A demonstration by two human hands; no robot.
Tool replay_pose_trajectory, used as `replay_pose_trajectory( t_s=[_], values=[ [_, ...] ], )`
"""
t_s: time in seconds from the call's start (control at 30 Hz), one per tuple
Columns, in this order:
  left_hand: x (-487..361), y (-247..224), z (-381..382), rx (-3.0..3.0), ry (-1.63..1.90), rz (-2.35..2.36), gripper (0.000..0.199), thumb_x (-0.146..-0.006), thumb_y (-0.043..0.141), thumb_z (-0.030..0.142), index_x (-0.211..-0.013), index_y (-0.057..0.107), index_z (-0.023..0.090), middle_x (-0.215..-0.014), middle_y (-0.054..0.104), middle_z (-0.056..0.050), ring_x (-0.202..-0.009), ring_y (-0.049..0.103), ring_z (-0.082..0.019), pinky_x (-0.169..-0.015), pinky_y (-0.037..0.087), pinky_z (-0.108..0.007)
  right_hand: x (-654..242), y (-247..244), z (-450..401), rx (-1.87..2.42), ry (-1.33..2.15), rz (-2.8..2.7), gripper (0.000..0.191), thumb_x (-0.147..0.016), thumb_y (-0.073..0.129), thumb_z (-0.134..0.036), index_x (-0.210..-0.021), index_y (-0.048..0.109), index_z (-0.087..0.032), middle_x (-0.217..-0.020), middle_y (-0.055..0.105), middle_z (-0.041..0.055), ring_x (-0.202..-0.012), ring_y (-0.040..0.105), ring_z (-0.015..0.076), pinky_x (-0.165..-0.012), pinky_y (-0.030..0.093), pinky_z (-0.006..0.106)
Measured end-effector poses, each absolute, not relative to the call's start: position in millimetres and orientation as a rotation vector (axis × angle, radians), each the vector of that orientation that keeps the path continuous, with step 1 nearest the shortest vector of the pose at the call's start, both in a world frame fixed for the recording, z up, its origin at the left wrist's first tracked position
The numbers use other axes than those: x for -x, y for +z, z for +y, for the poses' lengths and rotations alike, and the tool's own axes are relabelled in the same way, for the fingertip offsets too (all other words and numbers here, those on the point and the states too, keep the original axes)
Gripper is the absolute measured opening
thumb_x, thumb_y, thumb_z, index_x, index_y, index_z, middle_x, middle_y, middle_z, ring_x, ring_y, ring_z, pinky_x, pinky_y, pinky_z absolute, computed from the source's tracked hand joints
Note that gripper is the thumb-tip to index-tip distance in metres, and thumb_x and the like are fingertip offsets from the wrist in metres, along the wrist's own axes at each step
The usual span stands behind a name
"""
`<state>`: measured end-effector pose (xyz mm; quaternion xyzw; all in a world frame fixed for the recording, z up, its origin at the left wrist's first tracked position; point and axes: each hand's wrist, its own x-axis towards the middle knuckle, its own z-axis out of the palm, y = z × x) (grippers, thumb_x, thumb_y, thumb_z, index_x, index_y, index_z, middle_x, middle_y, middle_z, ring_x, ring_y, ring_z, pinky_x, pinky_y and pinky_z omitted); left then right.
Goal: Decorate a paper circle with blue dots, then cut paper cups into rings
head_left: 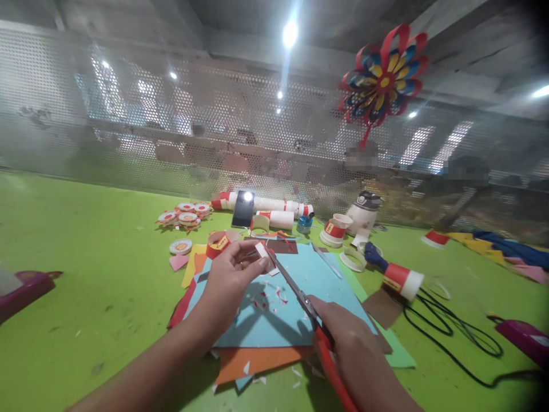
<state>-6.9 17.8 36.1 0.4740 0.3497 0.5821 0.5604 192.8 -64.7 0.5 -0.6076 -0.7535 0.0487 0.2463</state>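
Observation:
Between the fingers of my left hand (235, 272) is a small white and red paper piece (262, 252). My right hand (347, 337) is wrapped round the red handles of a pair of scissors (306, 303). The blades point up and to the left, with their tips at the paper piece. Below both hands lies a light blue sheet (274, 332), scattered with small red and white scraps (259, 300). It rests on a stack of coloured sheets, an orange one (257, 363) sticking out at the front.
Behind the sheets are a phone (243, 210), white paper-cup tubes (277, 220) and a blue jar (304, 224). Decorated discs (187, 218) lie at the left. A cup with a blue top (401, 279), black cables (446, 332) and a purple object (523, 337) are at the right.

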Motion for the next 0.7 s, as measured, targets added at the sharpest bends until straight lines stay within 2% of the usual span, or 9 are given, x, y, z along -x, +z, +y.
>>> replay_pose_trajectory(
  t_s=[0.2,0.3,0.37,0.43,0.53,0.6,0.7],
  values=[
    [7,35,19,-1.089,1.362,0.804,0.046,-0.066,0.084,0.031,-0.104,0.065,0.012,-0.096,0.073,-0.011,-0.08,0.069,-0.021,-0.076,0.054,-0.036,-189,9,-64,1.599,0.22,-2.041,0.034,-0.084,0.047,-0.02,-0.11,0.069,-0.02,-0.093,0.074,0.0095,-0.085,0.069,0.026,-0.079,0.053,0.037],
    [8,37,20,-1.07,1.392,0.789,0.049,-0.065,0.085,0.03,-0.105,0.065,0.012,-0.102,0.072,-0.014,-0.087,0.068,-0.023,-0.078,0.055,-0.036,-191,15,-63,1.613,0.276,-1.975,0.031,-0.083,0.046,-0.021,-0.102,0.07,-0.021,-0.082,0.072,0.0042,-0.076,0.068,0.0219,-0.069,0.052,0.03],
    [8,38,20,-1.075,1.414,0.816,0.05,-0.063,0.086,0.029,-0.106,0.066,0.013,-0.105,0.071,-0.014,-0.092,0.067,-0.023,-0.08,0.054,-0.036,-193,16,-61,1.606,0.269,-1.919,0.035,-0.082,0.044,-0.019,-0.106,0.07,-0.021,-0.077,0.071,0.0016,-0.068,0.065,0.0188,-0.063,0.05,0.026],
    [8,39,19,-1.107,1.424,0.846,0.052,-0.062,0.087,0.029,-0.109,0.067,0.014,-0.107,0.071,-0.014,-0.096,0.066,-0.024,-0.081,0.054,-0.035,-195,13,-57,1.603,0.279,-1.899,0.038,-0.082,0.045,-0.019,-0.111,0.069,-0.021,-0.071,0.069,-0.0009,-0.061,0.062,0.0166,-0.057,0.048,0.024],
    [8,38,20,-1.19,1.415,0.848,0.052,-0.065,0.084,0.03,-0.112,0.067,0.015,-0.105,0.072,-0.012,-0.099,0.066,-0.025,-0.084,0.053,-0.036,-198,8,-53,1.64,0.348,-1.906,0.033,-0.081,0.048,-0.02,-0.105,0.071,-0.02,-0.06,0.065,-0.0031,-0.054,0.059,0.0162,-0.05,0.044,0.023],
    [8,37,19,-1.247,1.396,0.82,0.05,-0.068,0.082,0.029,-0.114,0.066,0.016,-0.104,0.072,-0.011,-0.099,0.066,-0.025,-0.087,0.052,-0.037,-197,8,-51,1.68,0.395,-1.911,0.03,-0.084,0.047,-0.021,-0.102,0.071,-0.02,-0.064,0.068,-0.0015,-0.057,0.062,0.0176,-0.052,0.045,0.024],
    [9,37,18,-1.313,1.376,0.781,0.05,-0.07,0.081,0.027,-0.116,0.065,0.017,-0.109,0.071,-0.01,-0.101,0.065,-0.024,-0.091,0.051,-0.037,-195,15,-50,1.778,0.385,-1.902,0.033,-0.091,0.046,-0.029,-0.113,0.069,-0.022,-0.081,0.075,0.003,-0.069,0.069,0.0215,-0.063,0.049,0.029]
  ],
)
